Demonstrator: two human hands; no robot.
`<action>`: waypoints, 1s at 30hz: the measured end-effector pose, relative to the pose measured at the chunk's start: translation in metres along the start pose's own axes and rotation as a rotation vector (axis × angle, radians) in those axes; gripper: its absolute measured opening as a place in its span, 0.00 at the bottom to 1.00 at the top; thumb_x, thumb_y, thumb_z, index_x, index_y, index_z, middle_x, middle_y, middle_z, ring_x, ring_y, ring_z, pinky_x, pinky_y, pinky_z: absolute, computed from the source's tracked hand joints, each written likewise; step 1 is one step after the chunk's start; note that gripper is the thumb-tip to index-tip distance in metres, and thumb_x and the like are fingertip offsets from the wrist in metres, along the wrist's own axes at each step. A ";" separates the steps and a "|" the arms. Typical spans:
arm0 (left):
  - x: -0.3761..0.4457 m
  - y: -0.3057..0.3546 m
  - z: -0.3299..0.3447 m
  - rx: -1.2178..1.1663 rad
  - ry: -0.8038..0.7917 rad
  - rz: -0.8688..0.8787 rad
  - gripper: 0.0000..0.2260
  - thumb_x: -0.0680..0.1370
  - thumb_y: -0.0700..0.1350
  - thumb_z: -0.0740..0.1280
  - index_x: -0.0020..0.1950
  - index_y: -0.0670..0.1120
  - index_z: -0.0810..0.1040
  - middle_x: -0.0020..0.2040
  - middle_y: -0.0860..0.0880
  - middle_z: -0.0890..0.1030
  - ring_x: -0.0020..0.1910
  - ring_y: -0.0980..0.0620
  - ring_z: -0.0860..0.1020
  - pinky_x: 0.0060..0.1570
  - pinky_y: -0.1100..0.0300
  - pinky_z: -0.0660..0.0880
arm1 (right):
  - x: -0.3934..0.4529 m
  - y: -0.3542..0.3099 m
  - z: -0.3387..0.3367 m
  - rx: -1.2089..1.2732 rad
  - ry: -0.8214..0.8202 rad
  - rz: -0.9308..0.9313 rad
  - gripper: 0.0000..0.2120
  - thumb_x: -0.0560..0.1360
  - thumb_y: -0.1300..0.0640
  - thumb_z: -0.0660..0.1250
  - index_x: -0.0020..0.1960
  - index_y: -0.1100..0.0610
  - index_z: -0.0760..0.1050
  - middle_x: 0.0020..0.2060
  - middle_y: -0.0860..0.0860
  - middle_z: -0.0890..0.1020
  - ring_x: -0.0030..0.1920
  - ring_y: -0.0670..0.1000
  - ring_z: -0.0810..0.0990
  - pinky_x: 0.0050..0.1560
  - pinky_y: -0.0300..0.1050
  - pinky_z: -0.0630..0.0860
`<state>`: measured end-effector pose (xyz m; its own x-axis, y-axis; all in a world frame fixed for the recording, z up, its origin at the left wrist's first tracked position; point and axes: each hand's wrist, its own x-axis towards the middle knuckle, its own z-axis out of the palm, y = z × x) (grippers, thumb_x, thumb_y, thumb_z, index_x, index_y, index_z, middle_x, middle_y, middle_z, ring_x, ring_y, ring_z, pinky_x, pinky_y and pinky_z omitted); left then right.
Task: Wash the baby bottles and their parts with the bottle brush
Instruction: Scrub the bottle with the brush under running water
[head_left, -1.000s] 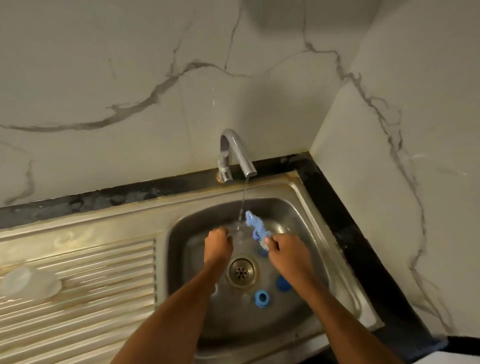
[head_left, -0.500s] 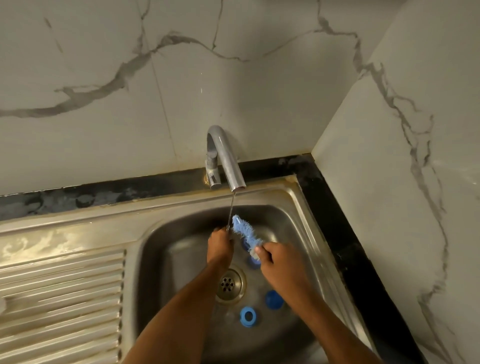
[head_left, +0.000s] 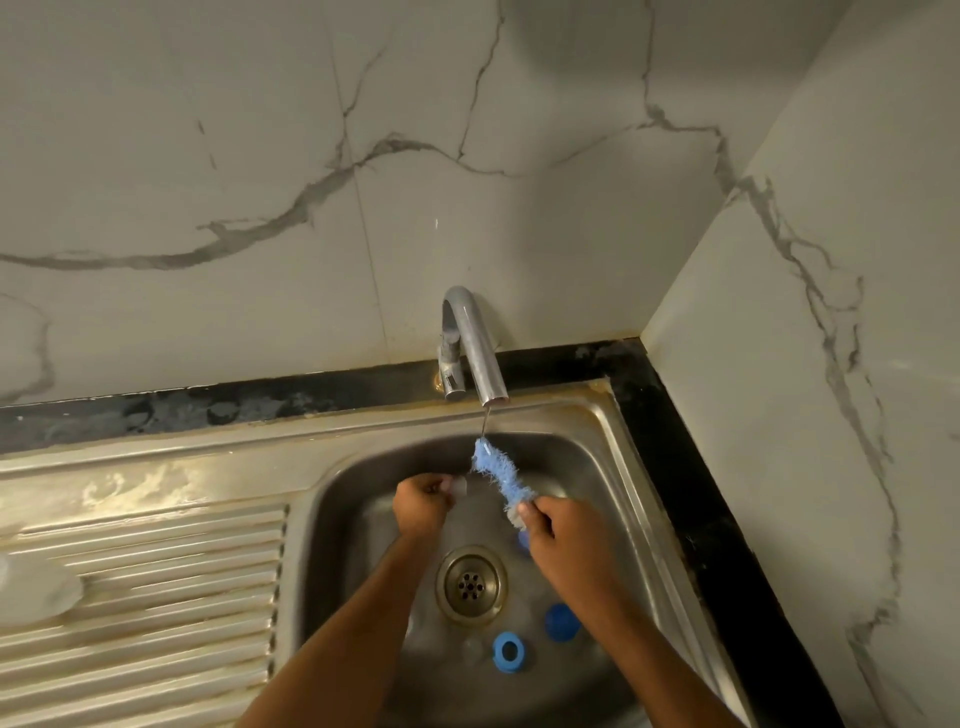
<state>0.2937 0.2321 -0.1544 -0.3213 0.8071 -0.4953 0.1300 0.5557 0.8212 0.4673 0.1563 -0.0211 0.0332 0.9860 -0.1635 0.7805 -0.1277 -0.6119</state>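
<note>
Fingers of the left hand (head_left: 423, 501) are curled tight around a small pale part (head_left: 459, 485), which pokes out at the fingertips; it is too small and blurred to say whether it is a teat or a cap. Those of the right hand (head_left: 558, 540) are clenched round the handle of the bottle brush (head_left: 501, 475), whose fluffy blue head slants up and to the left, its tip under the thin thread of water (head_left: 485, 422) falling from the tap. Both hands are held over the basin of the steel sink (head_left: 613, 452), apart from each other, with the brush head just beside the pale part.

Nearest, on the sink floor between the forearms, lies a blue ring (head_left: 509, 651) with an open centre, and just beside it to the right a solid blue cap (head_left: 561, 621). Above them sits the round drain (head_left: 471, 584). A bit of another blue piece (head_left: 522, 541) shows under the right hand.

To the left the ribbed draining board (head_left: 171, 597) carries a clear, dome-shaped item (head_left: 36, 597) at the frame's edge, blurred. Further back the curved metal tap (head_left: 470, 343) rises from the sink's rim, in front of a black counter strip (head_left: 208, 408). Behind it stands the veined marble wall (head_left: 260, 156), meeting a second wall (head_left: 831, 312) at the right corner.
</note>
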 end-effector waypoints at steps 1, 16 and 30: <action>-0.004 0.007 -0.003 -0.094 0.007 -0.054 0.04 0.79 0.37 0.71 0.49 0.40 0.86 0.39 0.42 0.85 0.36 0.50 0.80 0.40 0.58 0.79 | -0.004 0.001 -0.003 0.001 -0.007 0.004 0.18 0.81 0.45 0.60 0.33 0.45 0.70 0.24 0.46 0.74 0.26 0.43 0.74 0.28 0.38 0.72; -0.086 0.075 -0.070 -0.442 -0.450 -0.021 0.08 0.77 0.32 0.69 0.55 0.33 0.82 0.53 0.35 0.84 0.53 0.41 0.84 0.51 0.52 0.83 | -0.039 -0.020 -0.041 -0.413 -0.091 -0.276 0.11 0.80 0.46 0.62 0.50 0.50 0.81 0.37 0.46 0.80 0.37 0.42 0.77 0.42 0.35 0.75; -0.133 0.115 -0.133 -0.548 -0.606 0.007 0.10 0.81 0.34 0.64 0.60 0.37 0.80 0.57 0.38 0.84 0.58 0.42 0.83 0.57 0.49 0.81 | -0.069 -0.082 -0.050 0.534 -0.205 0.193 0.13 0.82 0.54 0.62 0.49 0.62 0.79 0.33 0.49 0.81 0.26 0.41 0.71 0.26 0.36 0.67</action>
<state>0.2268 0.1626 0.0435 0.2608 0.8655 -0.4277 -0.3976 0.5000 0.7693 0.4326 0.1042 0.0790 -0.0194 0.9056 -0.4238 0.3496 -0.3909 -0.8514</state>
